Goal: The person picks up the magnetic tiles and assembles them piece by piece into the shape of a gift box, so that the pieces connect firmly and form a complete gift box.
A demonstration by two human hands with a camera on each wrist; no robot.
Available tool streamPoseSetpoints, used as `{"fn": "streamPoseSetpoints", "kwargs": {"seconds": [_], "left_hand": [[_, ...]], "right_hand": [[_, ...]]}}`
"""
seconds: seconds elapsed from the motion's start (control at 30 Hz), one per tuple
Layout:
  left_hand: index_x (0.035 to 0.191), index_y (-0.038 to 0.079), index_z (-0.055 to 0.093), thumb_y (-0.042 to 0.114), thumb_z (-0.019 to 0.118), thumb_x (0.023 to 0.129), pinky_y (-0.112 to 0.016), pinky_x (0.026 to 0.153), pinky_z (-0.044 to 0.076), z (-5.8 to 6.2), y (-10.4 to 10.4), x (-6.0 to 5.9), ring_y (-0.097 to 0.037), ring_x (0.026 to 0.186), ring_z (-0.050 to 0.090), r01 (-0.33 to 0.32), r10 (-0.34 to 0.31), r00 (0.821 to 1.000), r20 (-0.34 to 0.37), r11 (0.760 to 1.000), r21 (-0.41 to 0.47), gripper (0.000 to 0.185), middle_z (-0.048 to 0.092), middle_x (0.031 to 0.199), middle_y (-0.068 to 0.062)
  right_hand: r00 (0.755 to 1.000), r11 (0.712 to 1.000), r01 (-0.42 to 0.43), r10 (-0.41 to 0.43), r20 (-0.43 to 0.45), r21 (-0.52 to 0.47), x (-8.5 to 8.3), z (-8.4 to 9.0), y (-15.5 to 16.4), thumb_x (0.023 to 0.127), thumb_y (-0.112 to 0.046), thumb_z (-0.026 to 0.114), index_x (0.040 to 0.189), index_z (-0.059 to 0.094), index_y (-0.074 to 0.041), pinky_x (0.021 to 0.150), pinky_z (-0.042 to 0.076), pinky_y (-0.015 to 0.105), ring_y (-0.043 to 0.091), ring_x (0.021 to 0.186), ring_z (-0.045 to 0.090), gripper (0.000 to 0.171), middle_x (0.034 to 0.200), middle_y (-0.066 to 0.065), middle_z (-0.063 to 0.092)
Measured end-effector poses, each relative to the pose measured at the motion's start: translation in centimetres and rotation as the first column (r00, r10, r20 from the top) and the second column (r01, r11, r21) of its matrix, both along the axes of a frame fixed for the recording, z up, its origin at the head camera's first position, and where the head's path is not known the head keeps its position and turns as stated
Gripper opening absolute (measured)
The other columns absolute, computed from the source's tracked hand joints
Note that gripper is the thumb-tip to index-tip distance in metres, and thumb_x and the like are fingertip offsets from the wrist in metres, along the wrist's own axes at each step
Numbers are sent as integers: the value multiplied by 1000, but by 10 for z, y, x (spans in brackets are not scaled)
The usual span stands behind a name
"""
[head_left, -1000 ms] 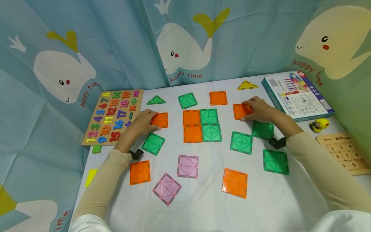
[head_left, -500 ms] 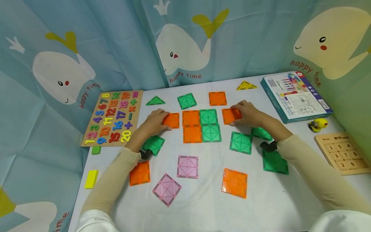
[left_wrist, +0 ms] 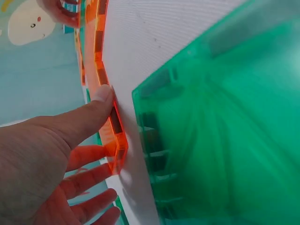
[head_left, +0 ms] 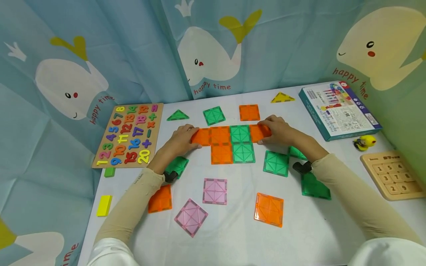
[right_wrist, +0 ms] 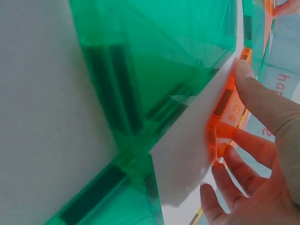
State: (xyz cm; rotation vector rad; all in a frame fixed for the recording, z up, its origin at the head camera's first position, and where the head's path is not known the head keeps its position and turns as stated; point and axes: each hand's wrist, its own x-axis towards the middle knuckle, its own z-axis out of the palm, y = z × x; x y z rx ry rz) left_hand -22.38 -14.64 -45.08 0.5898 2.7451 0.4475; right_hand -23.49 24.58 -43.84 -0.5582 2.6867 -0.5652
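On the white table (head_left: 233,236) lies a two-by-two block of flat square tiles, two orange (head_left: 220,145) on its left and two green (head_left: 241,143) on its right. My left hand (head_left: 195,137) pinches an orange tile (head_left: 201,136) against the block's upper left. My right hand (head_left: 266,133) pinches another orange tile (head_left: 258,132) against the upper right. The top row now reads orange, orange, green, orange. In the left wrist view, the left hand (left_wrist: 110,145) has its thumb on the orange tile's edge (left_wrist: 115,126). In the right wrist view, the right hand (right_wrist: 227,117) holds its orange tile (right_wrist: 225,101) the same way.
Loose green (head_left: 276,163), pink (head_left: 214,191) and orange (head_left: 269,209) tiles lie nearer me. Further tiles and two triangles (head_left: 282,98) lie behind. A number puzzle board (head_left: 128,135) sits left, a box (head_left: 339,109) and a wooden number pad (head_left: 392,175) right. Whale-print curtains enclose the table.
Both hands slid their orange tiles inward along the table. Each tile now touches the top row of the central block, where before there were gaps.
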Motion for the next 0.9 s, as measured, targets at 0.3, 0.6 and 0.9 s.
{"fn": "streamPoseSetpoints", "kwargs": {"seconds": [0.3, 0.6, 0.9], "left_hand": [[163, 6, 39, 42, 71, 101, -54, 125, 28, 0, 0, -1, -39, 150, 32, -7, 7, 1000, 18, 1000, 4, 79, 40, 160, -17], [162, 5, 39, 41, 71, 102, -55, 124, 29, 0, -1, 0, -40, 150, 33, 0, 0, 1000, 14, 1000, 16, 78, 40, 160, -18], [162, 3, 38, 41, 70, 103, -56, 123, 30, -3, -2, 1, -40, 151, 33, 16, -16, 1000, -9, 999, 34, 77, 40, 161, -18]], "right_hand": [[1000, 999, 11, -12, 23, 30, -4, 0, 0, 95, -31, 82, 152, 51, -1, 105, 41, 64, 49, 129, 39, 72, 149, 32, 40], [1000, 1000, 4, -4, 2, 26, -3, -3, 3, 95, -32, 81, 154, 49, 0, 106, 40, 66, 50, 129, 40, 74, 150, 33, 40], [1000, 1000, -9, 9, 10, 22, -2, -2, 3, 96, -33, 80, 153, 48, 1, 106, 40, 66, 51, 129, 40, 75, 149, 34, 40]]}}
